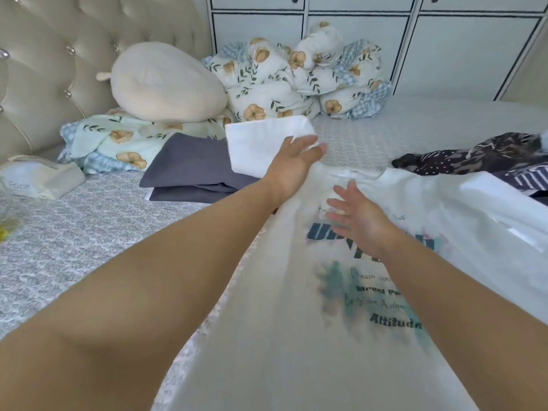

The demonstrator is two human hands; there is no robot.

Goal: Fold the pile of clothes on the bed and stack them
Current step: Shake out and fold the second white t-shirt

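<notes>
A folded dark grey stack (192,170) lies done. The left hand (292,167) apparently pinches the white T-shirt's (296,336) sleeve, the right hand (358,221) hovers spread, and patterned clothes (480,155) wait unfolded.

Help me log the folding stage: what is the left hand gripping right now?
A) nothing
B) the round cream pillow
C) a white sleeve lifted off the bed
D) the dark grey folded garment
C: the left hand pinches the white sleeve of the printed white T-shirt, holding it up above the dark grey folded stack; the right hand is open over the print.
</notes>
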